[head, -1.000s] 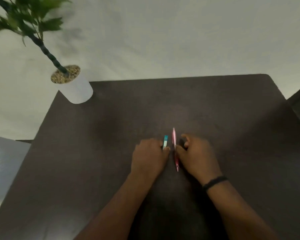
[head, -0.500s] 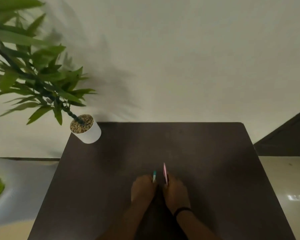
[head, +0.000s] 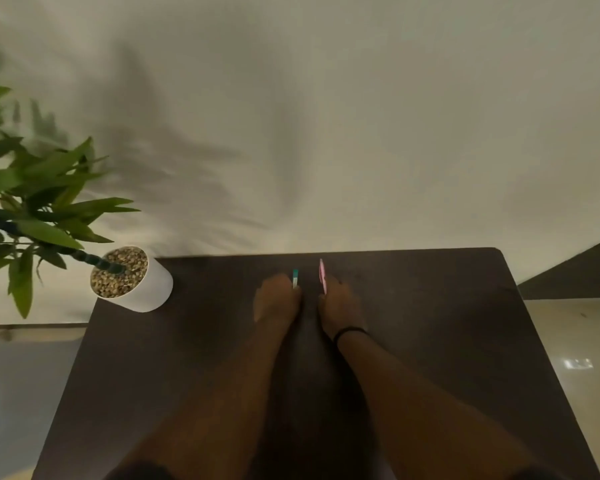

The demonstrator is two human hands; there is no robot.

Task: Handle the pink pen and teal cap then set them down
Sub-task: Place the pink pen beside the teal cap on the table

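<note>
My left hand point(head: 277, 299) is closed around the teal cap point(head: 295, 278), whose teal and white end sticks out past the fingers. My right hand point(head: 340, 304) grips the pink pen point(head: 322, 274), which points away from me toward the far table edge. Both hands are stretched out side by side over the far middle of the dark brown table point(head: 430, 341), with a small gap between cap and pen. The lower part of the pen is hidden in my right hand. A black band circles my right wrist.
A white pot point(head: 142, 289) with pebbles and a leafy green plant point(head: 32, 216) stands on the table's far left corner. A pale wall rises behind the table. Light floor lies to the right.
Both hands have reached further away toward the far table edge, and the cap and pen are now a little farther apart. The camera view has shifted, showing more of the wall.
</note>
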